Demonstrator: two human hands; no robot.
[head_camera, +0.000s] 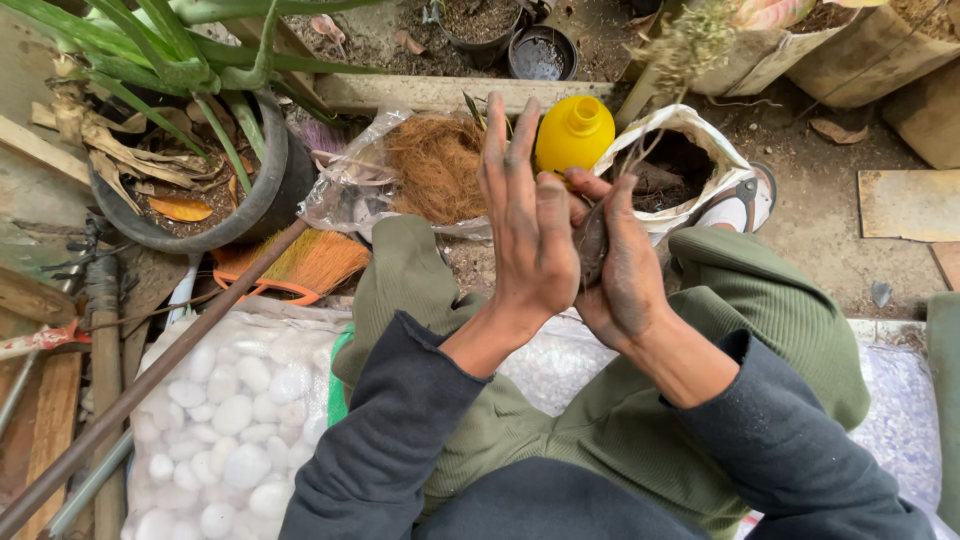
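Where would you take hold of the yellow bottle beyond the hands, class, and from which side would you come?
Grip the yellow bottle around its rounded body just under the narrow cap, coming from above. It stands upright with its top free, while the left hand, the right hand and the white soil bag crowd its near and right sides, so this is probably the clearest approach.

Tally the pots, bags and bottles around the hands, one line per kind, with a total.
Black plant pots: 3, a large pot and two small pots
Plastic bags: 3, a fibre bag, a soil bag and a pebble bag
Yellow bottle: 1
Total: 7
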